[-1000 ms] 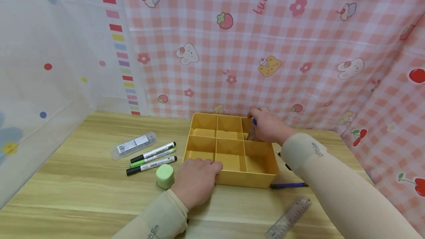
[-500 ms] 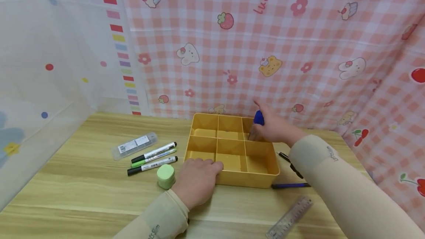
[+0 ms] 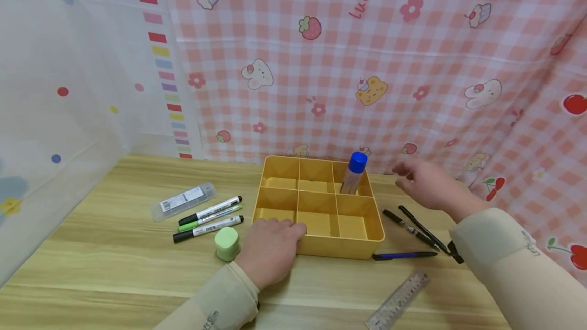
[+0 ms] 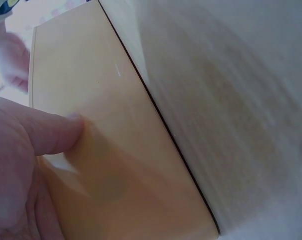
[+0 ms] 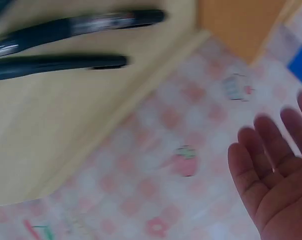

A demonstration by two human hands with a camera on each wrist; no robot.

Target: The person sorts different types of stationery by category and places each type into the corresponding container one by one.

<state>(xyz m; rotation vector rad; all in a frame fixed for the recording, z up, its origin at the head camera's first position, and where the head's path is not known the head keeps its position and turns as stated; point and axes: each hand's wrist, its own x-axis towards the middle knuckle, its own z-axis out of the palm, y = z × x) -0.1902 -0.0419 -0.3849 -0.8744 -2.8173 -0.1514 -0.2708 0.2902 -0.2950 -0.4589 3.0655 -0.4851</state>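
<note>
A yellow divided organizer box (image 3: 339, 247) sits mid-table. At its front left edge my left hand (image 3: 272, 251) grips the wall; in the left wrist view the thumb (image 4: 56, 132) presses the outer face while the fingers go over the rim. A glue stick (image 3: 354, 174) with a blue cap stands tilted in the back right compartment. To the right of the box my right hand (image 3: 428, 187) is in the air, holding nothing. Its fingers (image 5: 270, 140) are loosely extended in the right wrist view, apart from the glue stick.
Left of the box lie a clear plastic case (image 3: 183, 201), several markers (image 3: 211, 229) and a green block (image 3: 227, 243). Right of it are black pens (image 3: 410, 228), a blue pen (image 3: 403, 255) and a clear ruler (image 3: 398, 300). A patterned curtain (image 3: 284, 106) hangs behind.
My right hand has let go of the glue stick, leaving it in the back right compartment, and has moved away to the right. The left hand stays on the box.
</note>
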